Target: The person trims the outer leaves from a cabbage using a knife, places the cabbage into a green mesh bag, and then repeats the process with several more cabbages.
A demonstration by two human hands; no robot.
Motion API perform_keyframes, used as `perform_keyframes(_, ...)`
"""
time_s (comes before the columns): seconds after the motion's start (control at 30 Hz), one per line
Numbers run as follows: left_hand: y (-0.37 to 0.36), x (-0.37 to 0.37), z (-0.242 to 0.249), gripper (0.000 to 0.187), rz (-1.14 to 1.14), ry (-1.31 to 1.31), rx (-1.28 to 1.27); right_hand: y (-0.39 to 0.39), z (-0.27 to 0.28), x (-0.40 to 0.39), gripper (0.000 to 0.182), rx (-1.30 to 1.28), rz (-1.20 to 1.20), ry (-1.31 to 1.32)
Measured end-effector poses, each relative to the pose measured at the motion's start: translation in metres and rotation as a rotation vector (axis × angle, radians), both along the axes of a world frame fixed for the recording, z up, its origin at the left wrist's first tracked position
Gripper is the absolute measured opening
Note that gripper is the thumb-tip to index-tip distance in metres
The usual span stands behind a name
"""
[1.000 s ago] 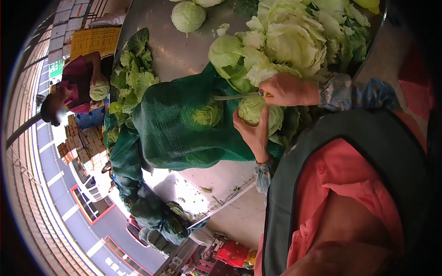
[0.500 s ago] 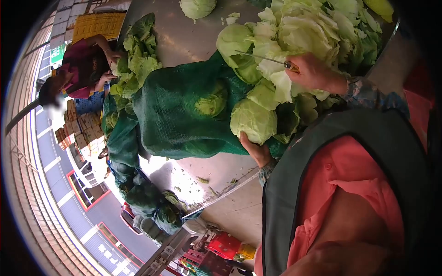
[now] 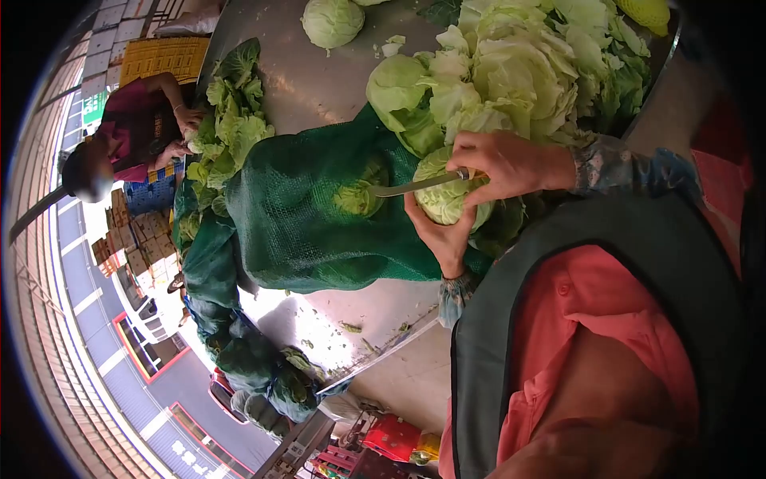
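My left hand (image 3: 447, 235) is wrapped round the lower side of a pale green cabbage head (image 3: 440, 201), thumb and fingers on its leaves. In my right hand (image 3: 504, 166) is a knife (image 3: 403, 188), its blade lying across the cabbage and pointing left. The fingers of this hand also touch the cabbage's upper side. Just left of both hands is a green mesh sack (image 3: 295, 199) with a cabbage (image 3: 363, 191) showing at its opening. Loose outer cabbage leaves (image 3: 519, 64) are heaped beyond my right hand, next to another cabbage (image 3: 396, 89).
More cabbages (image 3: 333, 22) sit at the far side of the metal table (image 3: 319, 76). A co-worker (image 3: 132, 128) handles leafy cabbage (image 3: 231, 120) at the left. Filled mesh sacks (image 3: 239, 343) line the table's left end. Yellow crates (image 3: 163, 60) and a red container (image 3: 391, 435) stand around.
My right hand has come down from the leaf heap to the cabbage, bringing the knife across it. My left hand's thumb and fingers now show around the cabbage.
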State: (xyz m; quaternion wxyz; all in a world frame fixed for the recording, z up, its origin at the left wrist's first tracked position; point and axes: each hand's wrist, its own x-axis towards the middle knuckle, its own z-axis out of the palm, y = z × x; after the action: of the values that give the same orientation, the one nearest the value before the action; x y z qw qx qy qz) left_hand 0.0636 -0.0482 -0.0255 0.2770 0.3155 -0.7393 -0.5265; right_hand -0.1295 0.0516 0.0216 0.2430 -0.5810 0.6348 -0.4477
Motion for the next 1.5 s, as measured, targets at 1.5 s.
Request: perform_keyframes(1.5, 0.016, 0.013, 0.014, 0.128, 0.027, -0.251, 0.066, -0.029, -0.079, -0.055, 0.013, -0.028, -0.252, 0.071)
